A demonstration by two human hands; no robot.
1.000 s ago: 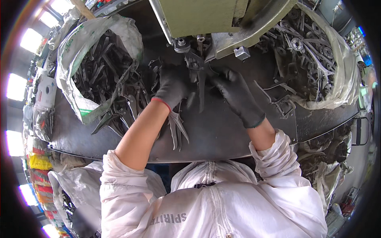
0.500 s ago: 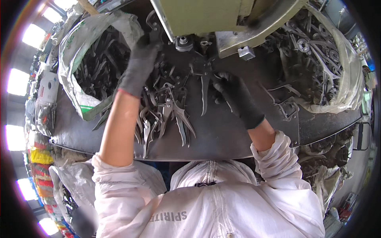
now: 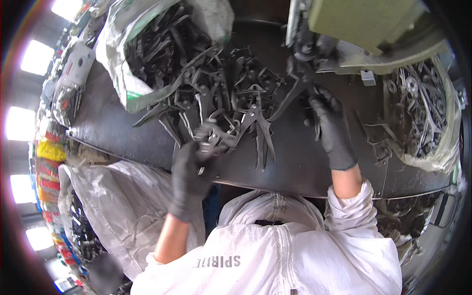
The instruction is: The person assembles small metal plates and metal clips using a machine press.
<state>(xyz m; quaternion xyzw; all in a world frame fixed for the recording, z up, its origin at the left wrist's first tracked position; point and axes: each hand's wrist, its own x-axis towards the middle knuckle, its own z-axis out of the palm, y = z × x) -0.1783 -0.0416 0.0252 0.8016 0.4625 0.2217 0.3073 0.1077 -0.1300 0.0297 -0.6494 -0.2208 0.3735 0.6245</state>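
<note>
Both my hands wear dark gloves. My left hand [image 3: 189, 172] is by the table's near edge, its fingers closed around a pair of locking pliers [image 3: 212, 136], which is blurred by motion. My right hand [image 3: 332, 125] is below the machine head, fingers curled at a second pair of locking pliers [image 3: 299, 81]. One long handle of that pair slants down to the left; a slim metal piece shows beneath my right fingers. Between my hands lies a pile of locking pliers [image 3: 253, 115], some with handles spread toward me. The pliers' upper end at the machine is partly hidden.
A pale green machine [image 3: 364, 24] overhangs the dark metal table [image 3: 295, 157]. A white sack [image 3: 115, 54] of dark metal parts stands at the left, another sack [image 3: 452, 113] of metal parts at the right. Loose bent pieces [image 3: 378, 137] lie near the right sack.
My left hand has come from beside the machine down toward the near table edge, and now holds locking pliers. The view has shifted left; my right hand stays by the pliers under the machine.
</note>
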